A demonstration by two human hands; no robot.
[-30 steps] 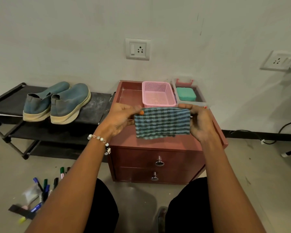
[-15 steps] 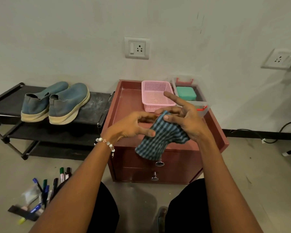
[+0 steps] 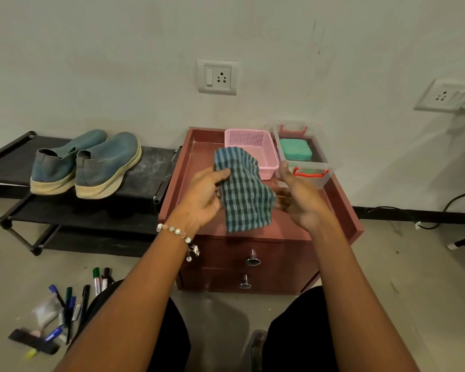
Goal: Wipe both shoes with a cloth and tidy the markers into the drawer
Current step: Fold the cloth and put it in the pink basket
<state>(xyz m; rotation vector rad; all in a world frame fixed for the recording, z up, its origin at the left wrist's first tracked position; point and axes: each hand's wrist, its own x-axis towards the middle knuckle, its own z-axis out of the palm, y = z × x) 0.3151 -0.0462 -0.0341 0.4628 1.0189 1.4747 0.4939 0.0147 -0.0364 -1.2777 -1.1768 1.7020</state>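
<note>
Cloth [image 3: 243, 191], stretched flat between both hands one second ago, is now bunched. My left hand [image 3: 203, 196] grasps it above the cabinet's [image 3: 341, 210] front edge; my right hand [image 3: 297, 196] has released. Shoes [image 3: 85, 163] on the rack [image 3: 156, 167] wait, I judge.

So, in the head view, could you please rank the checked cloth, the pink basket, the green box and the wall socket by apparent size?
1. Checked cloth, though it is nearest the camera.
2. Pink basket, partly hidden by the cloth.
3. Wall socket and green box look alike; I cannot rank them.
</note>
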